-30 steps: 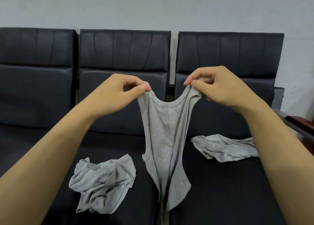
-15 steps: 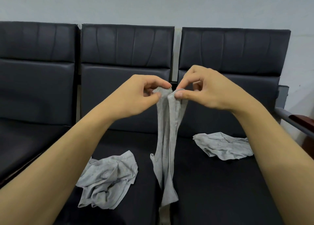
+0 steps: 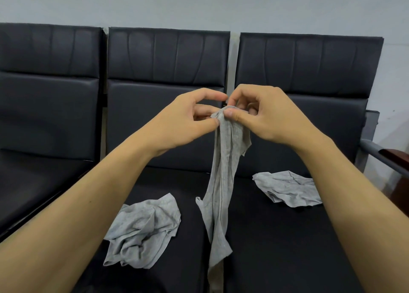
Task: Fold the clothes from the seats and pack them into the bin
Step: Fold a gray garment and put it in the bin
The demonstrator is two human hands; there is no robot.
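Your left hand (image 3: pixel 183 120) and right hand (image 3: pixel 263 115) meet in front of the gap between the middle and right seats, both pinching the top of a grey tank top (image 3: pixel 223 182). The left grip has its thumb and a fingertip closed on the gathered fabric with its forefinger arched above; the right grip pinches the same bunched edge between thumb and forefinger, the other fingers curled behind. The tank top hangs as a narrow, folded-together strip, its lower end trailing down over the seam between the two seat cushions. A crumpled grey garment (image 3: pixel 143 230) lies on the middle seat (image 3: pixel 168 182), left of the hanging strip. Another crumpled grey garment (image 3: pixel 287 188) lies on the right seat (image 3: pixel 276 248). A grey metal armrest (image 3: pixel 382 155) shows at the far right.
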